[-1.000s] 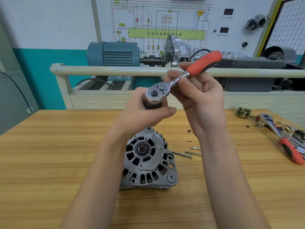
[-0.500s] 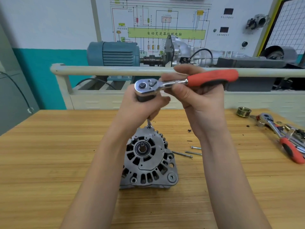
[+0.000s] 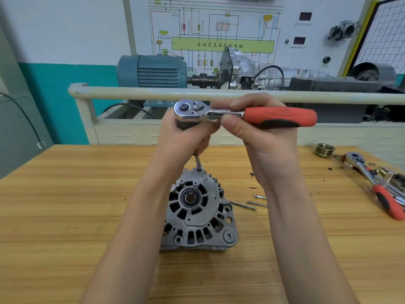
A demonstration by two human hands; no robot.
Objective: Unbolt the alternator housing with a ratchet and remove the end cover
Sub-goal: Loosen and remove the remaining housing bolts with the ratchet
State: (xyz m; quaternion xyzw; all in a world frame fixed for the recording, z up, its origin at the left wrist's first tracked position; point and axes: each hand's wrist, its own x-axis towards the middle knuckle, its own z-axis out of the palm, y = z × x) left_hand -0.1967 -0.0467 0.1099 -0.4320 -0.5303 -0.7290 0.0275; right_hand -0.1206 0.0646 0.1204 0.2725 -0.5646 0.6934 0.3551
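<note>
So the alternator (image 3: 198, 212) sat on the wooden tabletop (image 3: 65, 205) with its slotted end cover (image 3: 195, 202) facing up and the bare shaft end poking out of the middle bearing. The ratchet (image 3: 241, 115) was held level above it, chrome head to the left and red-and-black handle sticking out to the right. The left hand (image 3: 186, 141) was wrapped around the dark piece right under the ratchet head, and a thin extension bar (image 3: 198, 163) ran down out of that fist to a bolt at the far edge of the housing. The right hand (image 3: 260, 130) had its fingers and thumb curled round the neck of the ratchet, just where the chrome meets the grip. Three long through bolts (image 3: 252, 204) were lying loose on the tabletop just right of the alternator. Over at the far right there was a grooved pulley (image 3: 325, 149) and a second ratchet (image 3: 377, 185) on a pile of other tools.
</note>
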